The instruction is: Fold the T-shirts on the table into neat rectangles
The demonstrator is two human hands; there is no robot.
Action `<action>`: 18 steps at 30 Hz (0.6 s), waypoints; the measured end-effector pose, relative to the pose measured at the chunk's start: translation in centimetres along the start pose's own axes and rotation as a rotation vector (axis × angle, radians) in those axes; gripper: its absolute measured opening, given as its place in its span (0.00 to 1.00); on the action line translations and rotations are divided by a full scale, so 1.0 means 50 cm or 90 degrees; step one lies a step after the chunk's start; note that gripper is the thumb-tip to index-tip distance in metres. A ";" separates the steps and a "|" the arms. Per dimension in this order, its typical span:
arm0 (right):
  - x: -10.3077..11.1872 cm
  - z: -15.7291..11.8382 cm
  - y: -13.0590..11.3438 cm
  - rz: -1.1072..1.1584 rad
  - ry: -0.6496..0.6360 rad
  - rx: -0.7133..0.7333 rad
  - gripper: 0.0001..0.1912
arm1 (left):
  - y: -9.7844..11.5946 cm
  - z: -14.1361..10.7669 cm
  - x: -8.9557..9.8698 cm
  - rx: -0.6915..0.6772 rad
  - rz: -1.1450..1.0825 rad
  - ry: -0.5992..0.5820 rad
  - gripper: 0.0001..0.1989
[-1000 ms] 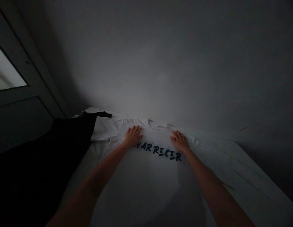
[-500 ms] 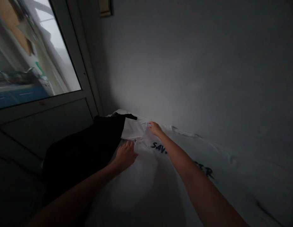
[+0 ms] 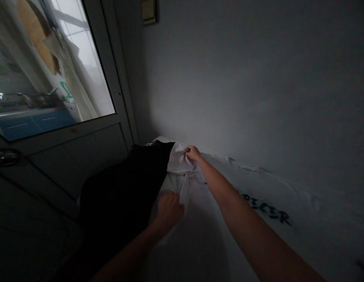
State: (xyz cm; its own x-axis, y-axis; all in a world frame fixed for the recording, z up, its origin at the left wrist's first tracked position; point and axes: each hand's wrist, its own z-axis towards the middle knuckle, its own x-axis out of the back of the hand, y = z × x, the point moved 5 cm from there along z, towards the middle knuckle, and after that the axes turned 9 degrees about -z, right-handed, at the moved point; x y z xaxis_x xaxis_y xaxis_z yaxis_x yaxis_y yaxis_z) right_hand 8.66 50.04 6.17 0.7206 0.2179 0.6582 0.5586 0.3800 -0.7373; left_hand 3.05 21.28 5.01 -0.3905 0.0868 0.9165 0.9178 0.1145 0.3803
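In the lower centre of the frame, T-shirt [image 3: 196,235]: white, dark-lettered, spread out with its collar [image 3: 243,165] along the wall [image 3: 243,98], so the body runs towards the wearer and its near side lies within reach of both hands.
Right hand [image 3: 192,152]: pinching the T-shirt near the shoulder, just right of the sleeve [image 3: 176,162]; creases run in to the fingertips, and a hold there probably controls sleeve and body together.
Left hand [image 3: 169,209]: fingers curled, low along the shirt's side; whether cloth is caught inside cannot be told.
Black cloth [image 3: 125,188]: heaped left of centre, meeting the sleeve opening, perhaps simply set aside; too dark to show what garment it is.
Lettering [image 3: 271,211]: the right forearm covers its beginning, leaving the end readable.
Lower edge: cuts off both forearms, and the shirt's hem cannot be made out.
Right side: the far sleeve fades into dim white.
Door [image 3: 102,129]: at left, cropped, its glass view blurred.
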 end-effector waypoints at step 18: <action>0.264 -0.173 0.191 0.499 0.184 -0.163 0.11 | 0.210 -0.069 -0.047 -0.175 -0.119 -0.144 0.19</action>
State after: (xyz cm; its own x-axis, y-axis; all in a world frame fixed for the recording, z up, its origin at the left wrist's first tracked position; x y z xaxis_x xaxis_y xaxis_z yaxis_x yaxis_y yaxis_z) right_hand 27.07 48.80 6.49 0.9924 0.0817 -0.0922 -0.0921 -0.0046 -0.9957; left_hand 13.84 18.86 7.27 -0.5307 0.3087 0.7894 0.8023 -0.1173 0.5853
